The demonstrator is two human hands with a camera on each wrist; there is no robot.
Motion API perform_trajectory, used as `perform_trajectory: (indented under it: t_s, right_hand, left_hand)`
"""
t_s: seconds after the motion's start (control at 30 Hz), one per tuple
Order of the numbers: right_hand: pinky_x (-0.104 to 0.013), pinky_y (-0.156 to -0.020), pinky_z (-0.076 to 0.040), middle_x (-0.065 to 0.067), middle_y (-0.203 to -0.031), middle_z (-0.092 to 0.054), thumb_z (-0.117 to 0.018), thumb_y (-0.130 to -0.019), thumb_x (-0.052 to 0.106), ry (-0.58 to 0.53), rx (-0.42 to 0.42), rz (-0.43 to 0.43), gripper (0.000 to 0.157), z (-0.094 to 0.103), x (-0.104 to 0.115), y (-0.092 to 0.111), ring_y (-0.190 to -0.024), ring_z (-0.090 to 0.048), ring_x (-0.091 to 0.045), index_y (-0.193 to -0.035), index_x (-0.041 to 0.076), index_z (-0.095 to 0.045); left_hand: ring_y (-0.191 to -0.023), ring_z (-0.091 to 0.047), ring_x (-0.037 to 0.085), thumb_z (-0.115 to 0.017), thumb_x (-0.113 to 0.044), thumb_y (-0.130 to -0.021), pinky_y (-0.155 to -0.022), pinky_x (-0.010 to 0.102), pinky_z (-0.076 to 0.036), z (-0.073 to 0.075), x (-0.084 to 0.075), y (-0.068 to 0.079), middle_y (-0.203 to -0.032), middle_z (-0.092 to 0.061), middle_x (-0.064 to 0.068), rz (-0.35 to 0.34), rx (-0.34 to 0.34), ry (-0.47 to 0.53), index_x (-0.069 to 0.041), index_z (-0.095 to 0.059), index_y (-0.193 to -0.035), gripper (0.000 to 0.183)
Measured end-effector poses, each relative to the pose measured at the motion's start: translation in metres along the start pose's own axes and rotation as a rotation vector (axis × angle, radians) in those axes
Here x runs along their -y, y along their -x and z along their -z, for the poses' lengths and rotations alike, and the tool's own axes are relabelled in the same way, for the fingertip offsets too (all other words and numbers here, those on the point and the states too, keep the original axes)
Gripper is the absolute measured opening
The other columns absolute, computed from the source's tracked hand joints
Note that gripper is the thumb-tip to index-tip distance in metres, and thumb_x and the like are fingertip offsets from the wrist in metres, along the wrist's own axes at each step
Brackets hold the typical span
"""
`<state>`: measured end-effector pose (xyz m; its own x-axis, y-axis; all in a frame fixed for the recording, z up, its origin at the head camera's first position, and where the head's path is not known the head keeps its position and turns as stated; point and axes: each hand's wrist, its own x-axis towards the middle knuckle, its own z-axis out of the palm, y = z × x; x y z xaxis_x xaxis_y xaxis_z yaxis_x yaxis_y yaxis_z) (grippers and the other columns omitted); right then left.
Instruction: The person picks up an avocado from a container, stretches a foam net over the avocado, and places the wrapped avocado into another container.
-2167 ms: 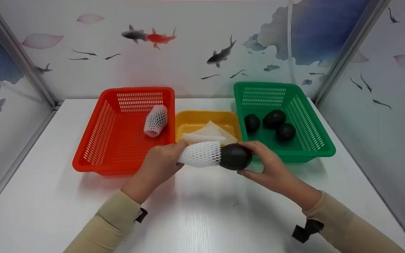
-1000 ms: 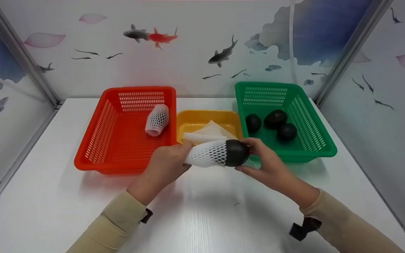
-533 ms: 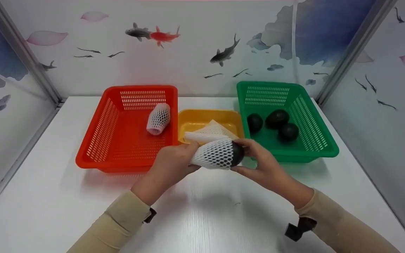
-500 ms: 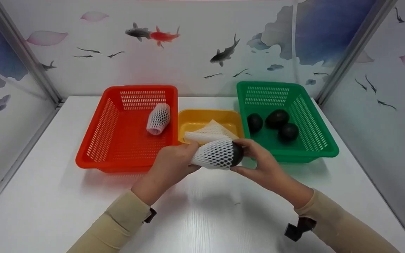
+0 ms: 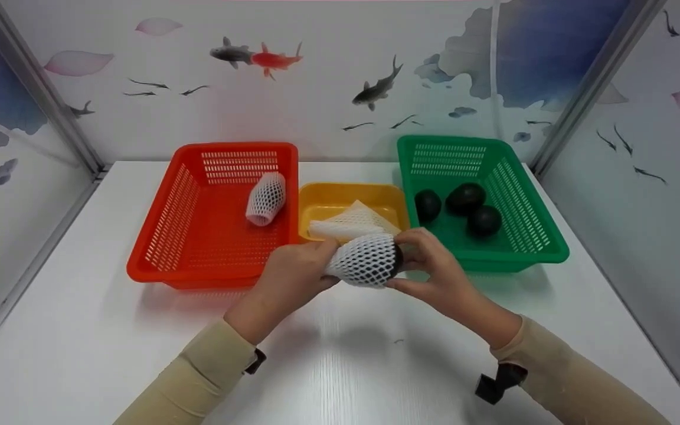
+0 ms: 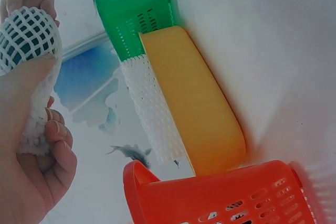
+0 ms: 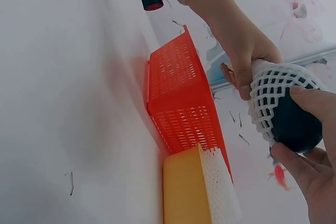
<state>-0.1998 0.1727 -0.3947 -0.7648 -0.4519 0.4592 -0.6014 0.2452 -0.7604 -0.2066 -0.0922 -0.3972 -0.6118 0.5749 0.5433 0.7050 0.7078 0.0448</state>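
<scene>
Between the hands, above the table, is a dark avocado (image 7: 295, 124) mostly inside a white foam net sleeve (image 5: 366, 260). My left hand (image 5: 293, 274) grips the gathered left end of the sleeve; in the left wrist view its thumb lies across the mesh. At the other end, my right hand (image 5: 443, 274) holds the avocado between thumb and fingers, close to the sleeve's rim. The right wrist view shows the avocado's bare dark end. A netted avocado (image 5: 267, 199) lies in the red basket (image 5: 192, 276). Several bare avocados, one of them the dark avocado (image 5: 466, 199), lie in the green basket (image 5: 511, 258).
A yellow tray (image 5: 340, 190) with loose white foam nets (image 5: 356, 221) stands between the two baskets, just behind the hands. Printed panels enclose the white table (image 5: 340, 378) at the back and sides. A small dark scrap (image 5: 398, 340) lies on the tabletop.
The sleeve has slid rightward over the avocado, so that only a thin dark edge shows in the head view. Both hands have come closer together.
</scene>
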Motion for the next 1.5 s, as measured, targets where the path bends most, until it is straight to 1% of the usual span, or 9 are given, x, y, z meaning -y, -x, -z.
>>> perform_trajectory:
  t_s: [0.27, 0.4, 0.53, 0.63, 0.73, 0.9, 1.03, 1.3, 1.5]
  right_hand:
    - [-0.036, -0.086, -0.054, -0.015, -0.127, -0.047, -0.072, -0.078, -0.015, -0.025, 0.053, 0.096, 0.059, 0.003, -0.007, 0.004, -0.108, -0.058, -0.022, -0.131, -0.001, -0.051]
    - [-0.034, -0.083, -0.055, -0.017, -0.123, -0.049, -0.074, -0.074, -0.018, 0.007, 0.035, 0.123, 0.059, 0.002, -0.007, 0.004, -0.103, -0.059, -0.02, -0.127, -0.003, -0.054]
    - [-0.034, -0.079, -0.056, -0.02, -0.116, -0.052, -0.076, -0.069, -0.02, 0.044, -0.009, 0.171, 0.056, -0.001, 0.001, 0.003, -0.095, -0.06, -0.021, -0.119, -0.007, -0.057]
    - [-0.035, -0.073, -0.057, -0.02, -0.111, -0.054, -0.079, -0.066, -0.02, 0.067, -0.039, 0.199, 0.055, -0.003, 0.006, 0.002, -0.088, -0.06, -0.022, -0.115, -0.006, -0.059]
    - [-0.032, -0.069, -0.057, -0.016, -0.109, -0.055, -0.082, -0.064, -0.017, 0.101, -0.054, 0.226, 0.056, -0.005, 0.004, 0.001, -0.083, -0.059, -0.022, -0.114, -0.003, -0.061]
    - [-0.029, -0.075, -0.057, -0.016, -0.111, -0.056, -0.082, -0.065, -0.015, 0.082, -0.046, 0.283, 0.057, -0.005, -0.003, -0.002, -0.087, -0.061, -0.022, -0.117, -0.001, -0.061]
    - [-0.03, -0.077, -0.056, -0.017, -0.113, -0.056, -0.079, -0.069, -0.016, 0.025, -0.035, 0.292, 0.052, -0.004, -0.004, -0.002, -0.09, -0.062, -0.023, -0.116, -0.002, -0.062]
    - [-0.029, -0.076, -0.056, -0.019, -0.11, -0.056, -0.078, -0.067, -0.019, 0.0, -0.05, 0.281, 0.049, -0.007, -0.005, -0.003, -0.087, -0.063, -0.024, -0.111, -0.004, -0.063]
    - [-0.029, -0.075, -0.056, -0.017, -0.109, -0.056, -0.078, -0.069, -0.017, -0.001, -0.045, 0.285, 0.044, -0.008, -0.007, -0.004, -0.086, -0.063, -0.023, -0.108, -0.003, -0.062]
  left_hand:
    - [-0.061, -0.051, 0.015, -0.078, -0.04, -0.082, -0.063, 0.025, -0.053, 0.001, -0.001, 0.0, -0.073, -0.055, 0.0, 0.02, 0.015, 0.0, -0.012, -0.053, -0.097, 0.04]
    - [-0.075, -0.057, 0.018, -0.079, -0.042, -0.079, -0.071, 0.029, -0.054, 0.002, -0.003, -0.001, -0.086, -0.061, 0.003, 0.016, 0.004, -0.007, -0.011, -0.057, -0.099, 0.043]
    - [-0.087, -0.059, 0.02, -0.081, -0.042, -0.076, -0.08, 0.033, -0.054, 0.002, -0.006, -0.004, -0.098, -0.064, 0.005, 0.022, 0.011, -0.021, -0.01, -0.058, -0.105, 0.049]
    - [-0.09, -0.06, 0.021, -0.083, -0.042, -0.074, -0.081, 0.034, -0.054, 0.002, -0.008, -0.005, -0.102, -0.065, 0.006, 0.036, 0.015, -0.024, -0.01, -0.058, -0.109, 0.054]
    - [-0.091, -0.06, 0.022, -0.083, -0.041, -0.075, -0.083, 0.035, -0.053, 0.002, -0.009, -0.006, -0.104, -0.065, 0.006, 0.052, 0.01, -0.019, -0.01, -0.057, -0.113, 0.055]
    - [-0.092, -0.061, 0.023, -0.084, -0.039, -0.075, -0.082, 0.036, -0.052, 0.003, -0.009, -0.005, -0.104, -0.066, 0.007, 0.081, -0.012, -0.026, -0.009, -0.057, -0.113, 0.056]
    - [-0.094, -0.061, 0.023, -0.084, -0.039, -0.075, -0.083, 0.037, -0.051, 0.004, -0.009, -0.005, -0.105, -0.066, 0.007, 0.089, -0.024, -0.032, -0.008, -0.058, -0.114, 0.056]
    - [-0.097, -0.061, 0.025, -0.085, -0.037, -0.073, -0.09, 0.04, -0.049, 0.003, -0.013, -0.007, -0.107, -0.065, 0.009, 0.109, -0.034, -0.025, -0.006, -0.058, -0.115, 0.059]
    - [-0.102, -0.06, 0.028, -0.087, -0.035, -0.07, -0.1, 0.053, -0.041, 0.002, -0.017, -0.01, -0.109, -0.064, 0.011, 0.121, -0.047, -0.061, -0.006, -0.058, -0.116, 0.062]
